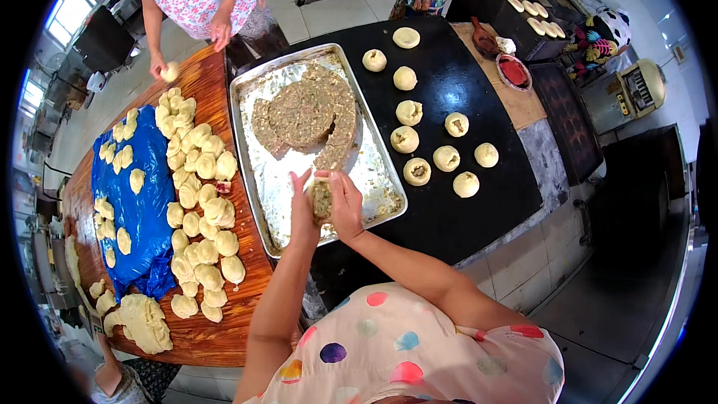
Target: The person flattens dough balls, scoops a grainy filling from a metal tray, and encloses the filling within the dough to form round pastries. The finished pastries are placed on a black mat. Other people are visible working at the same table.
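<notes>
Between my two hands is a piece of dough with brown filling (321,200) inside it. My left hand (301,213) closes round its left side, and my right hand (346,206) wraps its right side with the thumb near the top. Both are held over the near part of a metal tray (263,179). A big mound of chopped, speckled filling (295,116) lies in that tray, with a strip parted from its right side. Several rounded dough balls (404,139) sit on the black surface to the right, some with filling showing at the top.
Left of the tray, many flattened dough pieces (208,277) crowd a wooden table (232,333), beside a blue plastic sheet (138,217) and a larger dough lump (143,323). A co-worker's hand (158,67) holds dough at the far left. A red-filled bowl (514,72) stands far right.
</notes>
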The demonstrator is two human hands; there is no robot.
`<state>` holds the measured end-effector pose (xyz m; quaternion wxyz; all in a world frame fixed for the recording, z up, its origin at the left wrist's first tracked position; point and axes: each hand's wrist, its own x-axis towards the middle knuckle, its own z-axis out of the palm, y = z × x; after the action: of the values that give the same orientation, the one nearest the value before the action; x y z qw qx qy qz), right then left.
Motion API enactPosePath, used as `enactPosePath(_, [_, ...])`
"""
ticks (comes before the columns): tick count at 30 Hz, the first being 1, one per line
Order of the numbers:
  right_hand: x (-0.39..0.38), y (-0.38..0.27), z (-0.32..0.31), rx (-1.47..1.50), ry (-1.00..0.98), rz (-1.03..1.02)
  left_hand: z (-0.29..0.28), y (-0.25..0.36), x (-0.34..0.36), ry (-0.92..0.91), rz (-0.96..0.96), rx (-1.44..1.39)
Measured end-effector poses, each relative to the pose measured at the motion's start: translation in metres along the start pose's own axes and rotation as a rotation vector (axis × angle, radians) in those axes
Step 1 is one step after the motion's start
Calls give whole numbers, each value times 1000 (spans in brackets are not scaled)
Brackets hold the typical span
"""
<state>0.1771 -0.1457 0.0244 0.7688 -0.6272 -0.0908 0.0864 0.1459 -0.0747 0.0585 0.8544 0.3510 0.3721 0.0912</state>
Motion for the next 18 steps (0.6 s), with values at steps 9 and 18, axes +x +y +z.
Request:
enactPosePath(9, [-3, -19, -7, 207, -221, 282, -25, -6, -11, 9, 50, -59])
enactPosePath(18, [-11, 6, 8, -473, -25, -291, -26, -20, 8, 60, 307, 440])
